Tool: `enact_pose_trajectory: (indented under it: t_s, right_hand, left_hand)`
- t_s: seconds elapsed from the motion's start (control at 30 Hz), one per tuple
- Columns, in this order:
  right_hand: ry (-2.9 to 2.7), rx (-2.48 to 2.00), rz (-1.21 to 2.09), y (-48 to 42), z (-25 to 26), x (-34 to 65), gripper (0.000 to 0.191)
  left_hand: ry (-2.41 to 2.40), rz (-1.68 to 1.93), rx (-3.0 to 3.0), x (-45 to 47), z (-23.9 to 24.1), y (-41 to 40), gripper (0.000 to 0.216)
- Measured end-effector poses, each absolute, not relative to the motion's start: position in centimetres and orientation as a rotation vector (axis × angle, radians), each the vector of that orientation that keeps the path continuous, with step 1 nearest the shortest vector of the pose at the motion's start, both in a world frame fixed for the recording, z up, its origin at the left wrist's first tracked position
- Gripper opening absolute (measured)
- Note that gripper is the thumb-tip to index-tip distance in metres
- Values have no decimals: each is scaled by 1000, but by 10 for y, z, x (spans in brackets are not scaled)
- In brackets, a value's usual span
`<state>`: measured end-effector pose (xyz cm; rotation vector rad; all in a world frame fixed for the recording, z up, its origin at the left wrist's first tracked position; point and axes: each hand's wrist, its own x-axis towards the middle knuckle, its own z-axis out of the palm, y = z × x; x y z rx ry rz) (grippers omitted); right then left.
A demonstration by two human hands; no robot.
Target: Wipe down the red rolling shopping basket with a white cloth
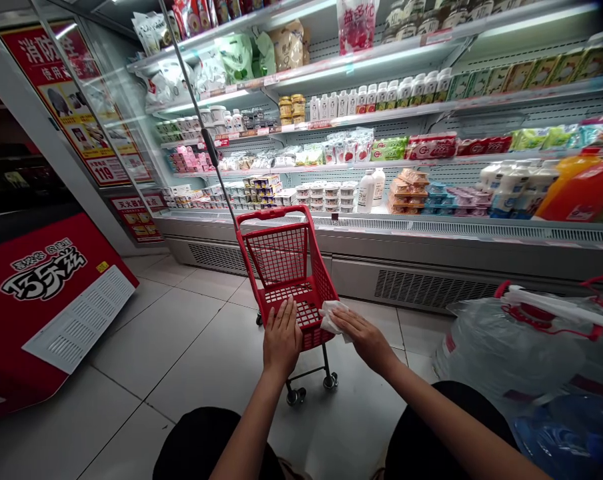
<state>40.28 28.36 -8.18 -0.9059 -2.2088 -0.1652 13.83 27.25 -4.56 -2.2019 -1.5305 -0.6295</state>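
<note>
A small red shopping trolley (286,257) with a mesh basket stands on the tiled floor in front of me, its long handle rising up to the left. My left hand (281,337) lies flat on the near rim of the basket, fingers stretched out. My right hand (362,337) presses a crumpled white cloth (330,317) against the basket's right near corner, fingers laid over it.
An open chiller (381,167) full of yoghurt, milk bottles and packets runs along the back. A red freezer cabinet (41,300) stands at the left. Clear plastic bags (521,347) over another red basket sit at the right. My knees show at the bottom.
</note>
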Motion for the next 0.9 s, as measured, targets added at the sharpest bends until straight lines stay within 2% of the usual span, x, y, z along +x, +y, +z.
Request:
enact_pose_trajectory:
  t_s: [0.23,0.43,0.7,0.9]
  right_hand:
    - [-2456,-624,-106,334,-52,419,64]
    - [-2386,-719,-79,392,-39,401,50]
    - [-2241,-751,-121,324,-71,373,42]
    - [-2343,-698,-160,299,-56,351,50]
  left_hand:
    - [-1435,-597,-2261,110,-41,271,56]
    - [-1410,-591,-2258,105,-42,276,60]
    - [-1479,-586,-2288,85,-38,290,62]
    - [-1750,-669,-2128,64,-38,299,64]
